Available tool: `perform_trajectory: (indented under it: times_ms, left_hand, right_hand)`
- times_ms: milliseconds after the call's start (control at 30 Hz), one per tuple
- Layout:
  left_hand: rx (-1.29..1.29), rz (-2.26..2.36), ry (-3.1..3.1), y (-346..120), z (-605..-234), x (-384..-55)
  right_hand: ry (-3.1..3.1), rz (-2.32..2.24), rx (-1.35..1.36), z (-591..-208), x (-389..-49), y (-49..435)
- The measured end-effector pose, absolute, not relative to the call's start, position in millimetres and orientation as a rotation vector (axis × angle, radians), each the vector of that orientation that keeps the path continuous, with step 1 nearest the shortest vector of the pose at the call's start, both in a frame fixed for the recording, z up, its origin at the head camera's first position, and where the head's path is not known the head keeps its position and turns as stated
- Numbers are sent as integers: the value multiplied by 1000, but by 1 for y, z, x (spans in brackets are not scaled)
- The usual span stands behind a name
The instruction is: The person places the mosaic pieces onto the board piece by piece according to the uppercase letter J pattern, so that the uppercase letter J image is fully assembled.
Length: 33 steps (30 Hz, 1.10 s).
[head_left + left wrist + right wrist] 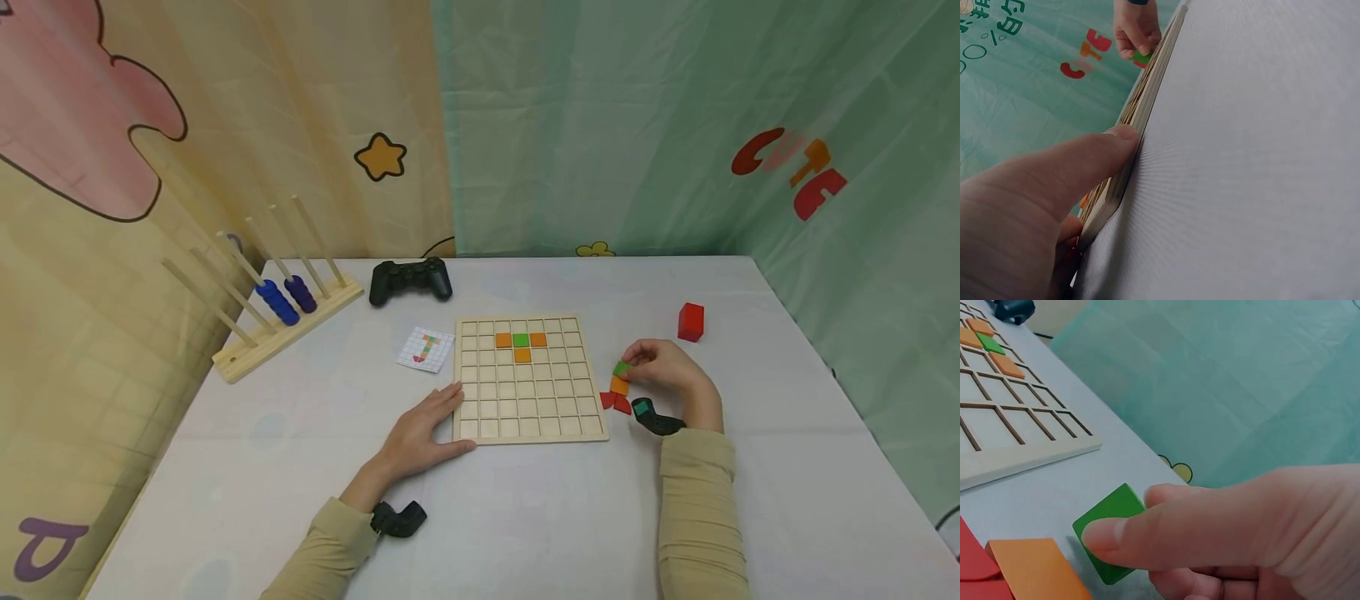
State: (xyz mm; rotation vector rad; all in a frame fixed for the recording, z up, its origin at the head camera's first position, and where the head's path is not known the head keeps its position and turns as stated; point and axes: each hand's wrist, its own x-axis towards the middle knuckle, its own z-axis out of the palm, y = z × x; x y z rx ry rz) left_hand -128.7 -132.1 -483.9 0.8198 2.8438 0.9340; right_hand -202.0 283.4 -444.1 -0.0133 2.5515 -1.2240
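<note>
A wooden grid board (491, 408) lies on the table with a green tile (521, 340) and several orange tiles (522, 356) set in its upper cells. My left hand (423, 433) rests at the board's near left corner, fingers along the left side and thumb on the near edge. To the right of the board, my right hand (667, 367) pinches a green square tile (1107, 528) between thumb and fingers. Beside that tile lie an orange tile (619, 386) and two red pieces (622, 404). A pattern card (425, 349) lies left of the board.
At the back left stands a wooden peg rack (300, 325) with blue and purple beads on two pegs. A black game controller (410, 281) lies behind the card. Toward the right back sits a red block (691, 322). Curtains (592, 125) hang behind the table.
</note>
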Motion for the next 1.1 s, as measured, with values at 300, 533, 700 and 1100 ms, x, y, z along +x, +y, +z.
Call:
perform_trajectory:
  times_ms: [300,533,700,1100]
  left_hand:
    - [821,926,2849,-132,-485,-129]
    - [824,926,2853,-133,-486,-129]
    - [824,935,2854,-132,-485,-129]
    - [822,933,2856,-132,-484,-129]
  right_hand:
    - [2656,-1197,-147,-428,-209,256]
    - [2685,-1273,-301,-420,-213,211]
    - [2692,-1294,-409,-423,-214,184]
    - [2697,-1130,-464,-444,-213,153]
